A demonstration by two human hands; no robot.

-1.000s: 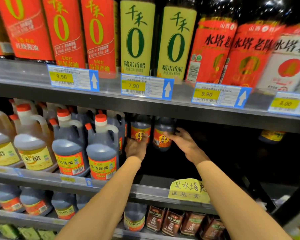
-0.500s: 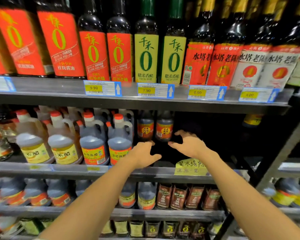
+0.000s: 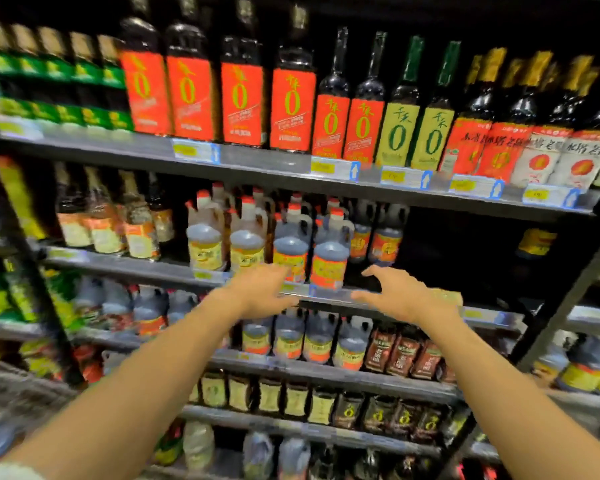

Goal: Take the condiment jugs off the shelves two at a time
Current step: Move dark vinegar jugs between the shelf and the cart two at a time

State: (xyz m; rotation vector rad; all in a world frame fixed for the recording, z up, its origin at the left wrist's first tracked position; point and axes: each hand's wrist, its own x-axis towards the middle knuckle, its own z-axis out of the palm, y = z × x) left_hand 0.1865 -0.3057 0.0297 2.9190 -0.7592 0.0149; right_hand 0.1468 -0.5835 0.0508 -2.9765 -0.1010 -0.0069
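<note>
While dark-filled jugs stand on the shelf just beyond my fingertips, my left hand and right hand hover wide, empty, drawn back since earlier.

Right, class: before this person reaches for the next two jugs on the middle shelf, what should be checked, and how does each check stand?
1. Left hand holds nothing: ok.
2. Right hand holds nothing: ok.
3. Two dark jugs stand upright at the middle shelf front: ok.
4. Handles face the hands: cannot tell, blurred.
5. Both hands on a jug: not ok, they hover before the shelf edge.
</note>
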